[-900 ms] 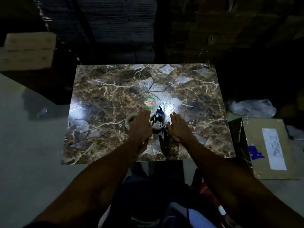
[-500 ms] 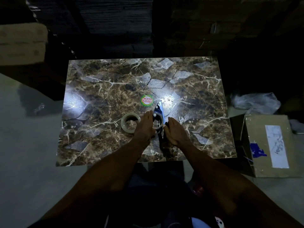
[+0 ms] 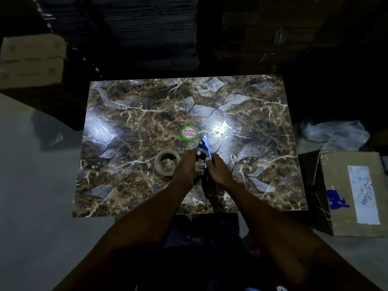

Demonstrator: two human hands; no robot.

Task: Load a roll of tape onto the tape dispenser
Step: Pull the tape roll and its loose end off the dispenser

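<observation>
A blue and black tape dispenser (image 3: 203, 148) stands on the brown marbled tabletop (image 3: 147, 114), its pointed front end aimed away from me. My left hand (image 3: 187, 166) grips its left side and my right hand (image 3: 218, 171) grips its right side, so its middle is partly hidden. A pale roll of tape (image 3: 167, 164) lies flat on the tabletop just left of my left hand, untouched. The dispenser's dark handle (image 3: 211, 194) runs back toward me between my wrists.
A round green and red sticker (image 3: 189, 133) sits on the tabletop beyond the dispenser. A cardboard box (image 3: 352, 192) stands on the floor at the right, with crumpled plastic (image 3: 336, 134) behind it. Stacked cartons (image 3: 31, 59) are at the far left. The surroundings are dark.
My left hand moved off the tape roll and onto the dispenser. Both hands closed in around the dispenser from either side. The roll now lies uncovered.
</observation>
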